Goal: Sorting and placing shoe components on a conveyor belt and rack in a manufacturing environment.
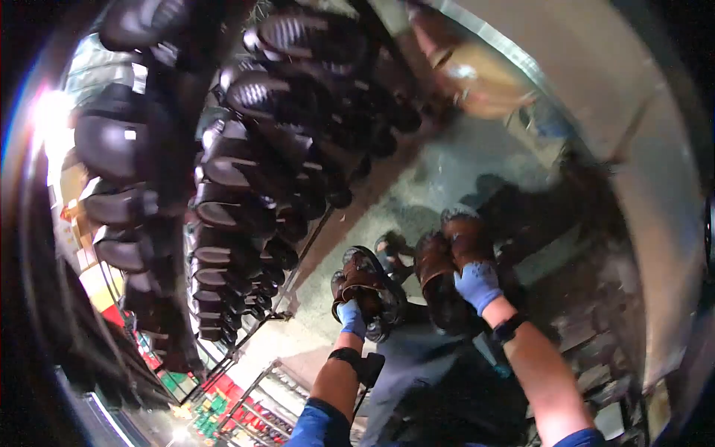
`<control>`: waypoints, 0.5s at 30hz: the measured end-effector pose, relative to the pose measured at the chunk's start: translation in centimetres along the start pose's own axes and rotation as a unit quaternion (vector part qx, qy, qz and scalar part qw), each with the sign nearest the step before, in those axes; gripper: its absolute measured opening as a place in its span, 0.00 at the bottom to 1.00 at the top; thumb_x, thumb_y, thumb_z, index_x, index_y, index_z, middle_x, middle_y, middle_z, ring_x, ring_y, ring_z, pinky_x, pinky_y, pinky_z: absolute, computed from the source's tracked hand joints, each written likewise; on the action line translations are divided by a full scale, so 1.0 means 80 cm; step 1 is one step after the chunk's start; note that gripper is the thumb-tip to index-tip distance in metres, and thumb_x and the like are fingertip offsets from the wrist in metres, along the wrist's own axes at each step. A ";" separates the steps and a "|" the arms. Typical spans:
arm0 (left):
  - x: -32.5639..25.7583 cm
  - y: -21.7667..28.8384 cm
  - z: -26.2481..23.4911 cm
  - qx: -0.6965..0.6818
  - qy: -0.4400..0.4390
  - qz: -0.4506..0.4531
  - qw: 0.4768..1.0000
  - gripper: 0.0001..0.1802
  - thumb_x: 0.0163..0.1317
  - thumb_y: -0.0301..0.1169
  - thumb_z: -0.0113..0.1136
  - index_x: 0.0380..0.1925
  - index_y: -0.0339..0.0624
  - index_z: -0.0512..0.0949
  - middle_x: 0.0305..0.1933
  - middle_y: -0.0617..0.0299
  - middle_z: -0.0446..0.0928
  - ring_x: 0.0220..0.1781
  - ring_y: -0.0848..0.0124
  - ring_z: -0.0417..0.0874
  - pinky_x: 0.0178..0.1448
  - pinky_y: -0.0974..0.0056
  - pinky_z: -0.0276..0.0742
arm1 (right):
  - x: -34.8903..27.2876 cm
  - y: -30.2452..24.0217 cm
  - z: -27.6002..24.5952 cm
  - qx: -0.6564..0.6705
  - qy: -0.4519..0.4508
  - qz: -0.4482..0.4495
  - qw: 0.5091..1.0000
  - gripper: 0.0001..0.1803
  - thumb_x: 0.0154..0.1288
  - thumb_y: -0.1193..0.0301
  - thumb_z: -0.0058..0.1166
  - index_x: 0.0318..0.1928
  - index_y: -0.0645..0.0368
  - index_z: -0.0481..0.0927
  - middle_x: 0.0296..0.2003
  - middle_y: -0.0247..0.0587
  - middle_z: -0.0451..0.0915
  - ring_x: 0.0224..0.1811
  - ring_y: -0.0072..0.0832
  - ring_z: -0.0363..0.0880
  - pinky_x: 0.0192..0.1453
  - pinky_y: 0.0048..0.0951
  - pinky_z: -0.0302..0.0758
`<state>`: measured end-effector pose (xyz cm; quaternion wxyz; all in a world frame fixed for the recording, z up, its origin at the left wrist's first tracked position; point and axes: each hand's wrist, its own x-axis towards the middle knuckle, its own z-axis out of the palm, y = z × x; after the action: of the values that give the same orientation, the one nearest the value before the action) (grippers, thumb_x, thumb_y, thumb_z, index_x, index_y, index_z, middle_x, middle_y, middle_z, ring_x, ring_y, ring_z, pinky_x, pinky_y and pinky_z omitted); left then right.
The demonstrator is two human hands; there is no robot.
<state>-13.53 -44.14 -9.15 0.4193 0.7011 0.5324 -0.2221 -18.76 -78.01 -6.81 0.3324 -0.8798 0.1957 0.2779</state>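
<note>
The pair of brown-and-black, thick-soled sandals (363, 274) could be slipping or twisting apart, because the pale-blue-gloved left hand (351, 316) is apparently gripping them only at their near end; the dark-brown, rounded leather shoes (471, 240) could be splaying and dropping if the pale-blue-gloved right hand (477, 286) is pinching one less firmly, though its fingertips are hiding from view. The sandals are extending just beyond the left fingers, toes pointing away; the brown shoes are sitting side by side, ahead and left of the right palm.
</note>
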 end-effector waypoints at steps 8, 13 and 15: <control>0.265 -0.003 -0.112 -0.106 -0.041 0.008 0.994 0.21 0.66 0.37 0.47 0.56 0.39 0.72 0.53 0.54 0.75 0.50 0.62 0.78 0.53 0.59 0.77 | 0.217 -0.155 0.270 0.094 -0.088 -0.139 0.982 0.16 0.54 0.58 0.54 0.29 0.59 0.83 0.30 0.50 0.81 0.35 0.46 0.79 0.47 0.46 0.72; 0.392 0.028 -0.083 -0.219 -0.096 0.012 0.971 0.24 0.67 0.42 0.45 0.58 0.40 0.70 0.56 0.53 0.74 0.54 0.61 0.77 0.57 0.58 0.75 | 0.305 -0.274 0.383 0.211 -0.020 -0.204 0.956 0.13 0.55 0.62 0.52 0.30 0.58 0.84 0.31 0.48 0.81 0.35 0.45 0.80 0.47 0.43 0.74; 0.452 0.057 -0.120 -0.308 -0.122 0.044 0.942 0.20 0.68 0.41 0.46 0.47 0.35 0.75 0.46 0.55 0.78 0.47 0.55 0.78 0.51 0.54 0.76 | 0.339 -0.335 0.413 0.269 0.075 -0.253 0.926 0.12 0.55 0.63 0.52 0.30 0.58 0.83 0.33 0.49 0.81 0.35 0.45 0.80 0.46 0.44 0.74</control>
<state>1.52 -16.35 -29.71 0.6861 0.5274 0.4882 -0.1126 4.43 -40.59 -31.50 0.5998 -0.7961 0.0587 0.0548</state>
